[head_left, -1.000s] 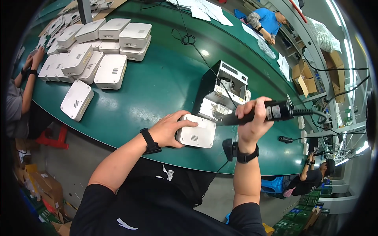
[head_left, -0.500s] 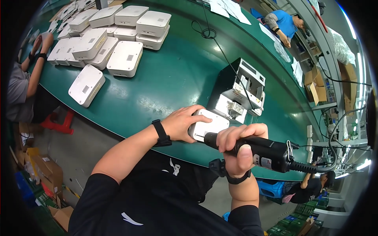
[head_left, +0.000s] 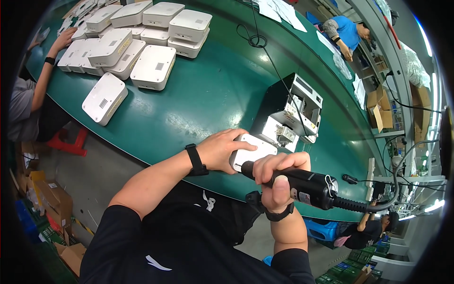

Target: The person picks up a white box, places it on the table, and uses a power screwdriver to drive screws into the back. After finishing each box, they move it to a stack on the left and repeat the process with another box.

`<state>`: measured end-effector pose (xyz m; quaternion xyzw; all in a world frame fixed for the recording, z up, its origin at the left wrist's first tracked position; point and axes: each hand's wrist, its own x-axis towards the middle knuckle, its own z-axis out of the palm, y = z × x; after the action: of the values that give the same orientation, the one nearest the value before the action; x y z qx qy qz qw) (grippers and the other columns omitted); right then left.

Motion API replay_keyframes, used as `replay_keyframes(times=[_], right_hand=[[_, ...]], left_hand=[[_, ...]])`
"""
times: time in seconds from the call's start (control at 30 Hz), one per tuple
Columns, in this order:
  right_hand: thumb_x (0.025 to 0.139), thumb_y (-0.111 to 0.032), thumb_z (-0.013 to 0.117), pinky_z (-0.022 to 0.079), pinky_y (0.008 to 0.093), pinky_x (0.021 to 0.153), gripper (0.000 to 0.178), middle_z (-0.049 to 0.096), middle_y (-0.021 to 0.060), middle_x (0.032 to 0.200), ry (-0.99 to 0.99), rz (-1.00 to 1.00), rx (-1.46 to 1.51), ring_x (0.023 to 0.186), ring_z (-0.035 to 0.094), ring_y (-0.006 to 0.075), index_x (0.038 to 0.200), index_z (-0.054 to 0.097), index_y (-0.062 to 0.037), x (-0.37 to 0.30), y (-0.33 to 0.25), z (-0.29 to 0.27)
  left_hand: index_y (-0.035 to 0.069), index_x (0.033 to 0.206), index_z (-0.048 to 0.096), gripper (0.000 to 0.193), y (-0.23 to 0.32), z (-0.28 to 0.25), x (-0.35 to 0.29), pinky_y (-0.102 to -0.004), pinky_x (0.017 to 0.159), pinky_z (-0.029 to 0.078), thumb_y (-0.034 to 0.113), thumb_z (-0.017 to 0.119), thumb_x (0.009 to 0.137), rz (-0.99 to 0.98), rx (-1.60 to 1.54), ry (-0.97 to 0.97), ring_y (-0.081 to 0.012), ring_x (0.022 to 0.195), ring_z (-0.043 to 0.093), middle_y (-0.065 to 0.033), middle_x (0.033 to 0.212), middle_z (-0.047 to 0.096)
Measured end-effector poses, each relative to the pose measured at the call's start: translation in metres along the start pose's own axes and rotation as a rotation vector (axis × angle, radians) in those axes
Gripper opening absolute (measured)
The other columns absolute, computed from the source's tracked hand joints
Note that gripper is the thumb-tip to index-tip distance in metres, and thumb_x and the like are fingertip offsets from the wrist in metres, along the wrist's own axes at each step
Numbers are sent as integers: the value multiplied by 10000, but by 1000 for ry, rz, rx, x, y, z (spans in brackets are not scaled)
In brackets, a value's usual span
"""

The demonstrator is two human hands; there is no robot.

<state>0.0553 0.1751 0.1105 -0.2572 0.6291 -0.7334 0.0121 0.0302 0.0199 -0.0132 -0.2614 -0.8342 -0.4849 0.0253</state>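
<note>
White box [head_left: 250, 155] lies on the green counter [head_left: 198, 106], close to the edge where the person works, probably so that both arms can reach it comfortably. Taking the box as the clock's centre and twelve o'clock as away from the person, the left hand [head_left: 220, 150] grips it from nine o'clock, thumb across the top and fingers at the side, apparently to brace it against slipping or turning. The right hand [head_left: 279, 176] is wrapped around a black electric screwdriver [head_left: 309, 187] at four o'clock, its nose pointing to the corner at seven o'clock; whether the bit sits in a screw I cannot tell. That full-fist hold likely steadies the heavy-looking body, and the cord [head_left: 359, 206] trails toward three o'clock, clear of the box.

Toward one o'clock, just beyond the box, stands a black-and-white machine [head_left: 288, 111], seemingly placed for easy reach. One loose box [head_left: 105, 98] rests between nine and ten o'clock, and a pile of similar boxes [head_left: 153, 66] sits at ten, probably stacked to leave working room.
</note>
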Motion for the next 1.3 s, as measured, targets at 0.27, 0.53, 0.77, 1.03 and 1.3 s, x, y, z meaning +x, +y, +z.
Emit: replay_keyframes(times=[0.27, 0.53, 0.77, 1.03, 1.3], right_hand=[[904, -291, 632, 438, 320, 503, 326, 477, 53, 649, 106, -58, 58, 501, 459, 167, 1020, 412, -80, 6, 0, 3], [961, -235, 545, 419, 298, 487, 200, 469, 36, 655, 583, -262, -4, 480, 432, 134, 1047, 450, -82, -33, -30, -96], [938, -109, 544, 422, 282, 485, 126, 461, 36, 633, 902, -78, -16, 484, 454, 134, 996, 456, -40, -103, 11, -136], [954, -118, 539, 395, 266, 474, 116, 436, 21, 622, 872, -89, -184, 474, 422, 116, 977, 469, -29, -95, 21, -129], [954, -131, 527, 376, 267, 465, 120, 422, 22, 616, 1058, -116, 7, 468, 401, 113, 983, 467, -31, -104, 11, -149]], left_hand=[[178, 1282, 624, 741, 2, -8, -3, -402, 969, 479, 235, 886, 592, -7, -78, -63, -351, 1154, 568, -164, 1256, 564], [12, 1407, 463, 557, 24, -51, -90, -378, 994, 506, 333, 603, 974, -812, -1137, -40, -260, 1156, 614, -191, 1292, 595], [29, 1441, 393, 572, 8, -85, -98, -428, 1005, 507, 441, 404, 1044, -1242, -1233, 47, -288, 1165, 614, -201, 1319, 577], [21, 1502, 294, 658, -31, -60, 53, -420, 1138, 358, 367, 551, 1004, -755, -1121, 469, -280, 1354, 451, -192, 1480, 429], [31, 1356, 508, 612, 15, -114, -28, -395, 1018, 455, 282, 750, 854, -435, 193, 480, -288, 1233, 549, -199, 1327, 564]])
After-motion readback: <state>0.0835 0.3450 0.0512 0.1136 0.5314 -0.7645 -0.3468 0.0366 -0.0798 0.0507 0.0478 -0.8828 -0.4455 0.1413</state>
